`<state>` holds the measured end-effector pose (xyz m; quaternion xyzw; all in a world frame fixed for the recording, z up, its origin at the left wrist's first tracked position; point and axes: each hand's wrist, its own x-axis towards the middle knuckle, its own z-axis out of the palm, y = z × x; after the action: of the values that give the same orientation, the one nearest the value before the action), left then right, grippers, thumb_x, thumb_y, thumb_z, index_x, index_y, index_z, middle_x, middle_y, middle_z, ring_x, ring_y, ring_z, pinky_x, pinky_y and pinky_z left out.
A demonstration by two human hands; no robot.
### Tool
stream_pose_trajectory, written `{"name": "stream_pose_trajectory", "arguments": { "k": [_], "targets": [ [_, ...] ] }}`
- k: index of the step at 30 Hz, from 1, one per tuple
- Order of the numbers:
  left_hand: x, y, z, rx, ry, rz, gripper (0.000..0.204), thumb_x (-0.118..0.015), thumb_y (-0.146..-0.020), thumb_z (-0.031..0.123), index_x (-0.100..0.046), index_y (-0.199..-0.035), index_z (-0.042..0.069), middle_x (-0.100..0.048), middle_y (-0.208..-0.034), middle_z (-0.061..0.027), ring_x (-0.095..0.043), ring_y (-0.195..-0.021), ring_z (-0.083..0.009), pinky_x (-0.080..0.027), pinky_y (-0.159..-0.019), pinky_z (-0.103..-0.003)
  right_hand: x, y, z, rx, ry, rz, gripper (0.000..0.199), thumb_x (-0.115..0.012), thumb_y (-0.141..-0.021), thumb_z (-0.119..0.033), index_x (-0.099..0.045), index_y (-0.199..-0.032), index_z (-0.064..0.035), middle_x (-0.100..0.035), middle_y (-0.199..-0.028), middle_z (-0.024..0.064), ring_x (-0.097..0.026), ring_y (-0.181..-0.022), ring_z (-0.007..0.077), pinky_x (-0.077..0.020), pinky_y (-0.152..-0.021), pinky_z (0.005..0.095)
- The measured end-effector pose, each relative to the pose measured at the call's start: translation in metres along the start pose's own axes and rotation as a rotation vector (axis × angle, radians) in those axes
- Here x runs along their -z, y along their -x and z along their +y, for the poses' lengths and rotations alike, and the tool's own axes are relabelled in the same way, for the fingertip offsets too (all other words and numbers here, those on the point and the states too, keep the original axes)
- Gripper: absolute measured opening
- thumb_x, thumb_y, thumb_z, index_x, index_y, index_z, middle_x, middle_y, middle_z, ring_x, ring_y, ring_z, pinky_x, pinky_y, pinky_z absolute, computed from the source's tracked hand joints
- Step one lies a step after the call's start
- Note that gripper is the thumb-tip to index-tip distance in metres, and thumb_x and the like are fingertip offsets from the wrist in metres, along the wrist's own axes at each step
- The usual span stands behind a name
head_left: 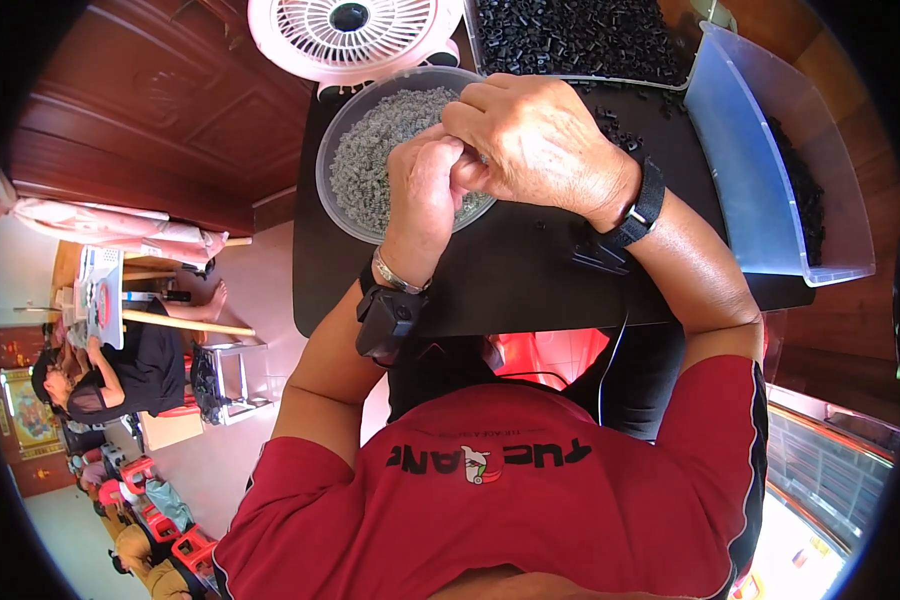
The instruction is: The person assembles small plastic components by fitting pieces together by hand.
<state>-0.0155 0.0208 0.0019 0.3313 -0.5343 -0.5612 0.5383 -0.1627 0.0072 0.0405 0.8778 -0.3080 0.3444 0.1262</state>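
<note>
My left hand (423, 190) and my right hand (535, 140) meet over the right side of a round, translucent bowl (324, 170). Many small greyish-clear pieces (375, 150) fill it. Fingers of both hands are closed and pressed together, fingertips touching. Whatever lies between them is hidden by the knuckles and too small to name. Just beyond the right hand, small black plastic pieces (620, 132) are scattered on the dark table (510, 280). A black band circles each wrist.
Behind the bowl stands a pink-and-white fan (355, 45). A tray (635, 82) heaped with small black pieces (580, 35) lies at the far side. At the right, a translucent bin (745, 160) holds more black pieces. Other people (120, 365) sit off to the left.
</note>
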Motion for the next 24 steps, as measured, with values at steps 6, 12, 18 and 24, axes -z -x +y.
{"name": "stream_pose_trajectory", "arguments": {
  "k": [6,12,18,24],
  "targets": [
    [0.0083,-0.0036,-0.0032,0.030,-0.043,-0.088,0.026,-0.042,-0.085,0.024,-0.053,-0.072,0.004,-0.048,-0.056,0.0002,-0.039,-0.043,-0.0065,-0.028,-0.040,-0.020,0.0004,0.0004,0.0007,-0.022,0.017,-0.067,0.017,-0.066,-0.065,-0.021,-0.058,-0.075,-0.0082,-0.059,-0.069,0.0070,-0.062,-0.068,0.0241,-0.0511,-0.060,0.0339],
    [0.0096,-0.0041,-0.0046,0.004,-0.077,-0.100,0.026,-0.043,-0.084,0.023,-0.052,-0.070,0.004,-0.047,-0.055,0.0001,-0.039,-0.042,-0.0068,-0.028,-0.039,-0.020,0.0032,0.0000,0.0012,-0.044,-0.007,-0.079,0.020,-0.067,-0.063,-0.022,-0.059,-0.075,-0.0077,-0.060,-0.069,0.0080,-0.063,-0.067,0.0248,-0.0513,-0.059,0.0347],
    [0.0087,-0.0030,-0.0021,0.034,-0.089,-0.078,0.025,-0.044,-0.083,0.023,-0.052,-0.069,0.005,-0.047,-0.055,0.0008,-0.037,-0.041,-0.0063,-0.027,-0.039,-0.020,0.0024,0.0006,0.0019,-0.041,-0.018,-0.072,0.018,-0.066,-0.063,-0.021,-0.059,-0.073,-0.0071,-0.059,-0.067,0.0090,-0.062,-0.065,0.0261,-0.0510,-0.057,0.0353],
    [0.0129,-0.0042,-0.0038,0.044,-0.069,-0.103,0.024,-0.044,-0.083,0.024,-0.053,-0.070,0.005,-0.044,-0.053,0.0022,-0.037,-0.041,-0.0069,-0.026,-0.039,-0.021,0.0025,-0.0003,0.0019,-0.048,-0.030,-0.059,0.019,-0.065,-0.063,-0.022,-0.059,-0.072,-0.0064,-0.058,-0.066,0.0096,-0.062,-0.063,0.0266,-0.0504,-0.056,0.0358]
  ]
}}
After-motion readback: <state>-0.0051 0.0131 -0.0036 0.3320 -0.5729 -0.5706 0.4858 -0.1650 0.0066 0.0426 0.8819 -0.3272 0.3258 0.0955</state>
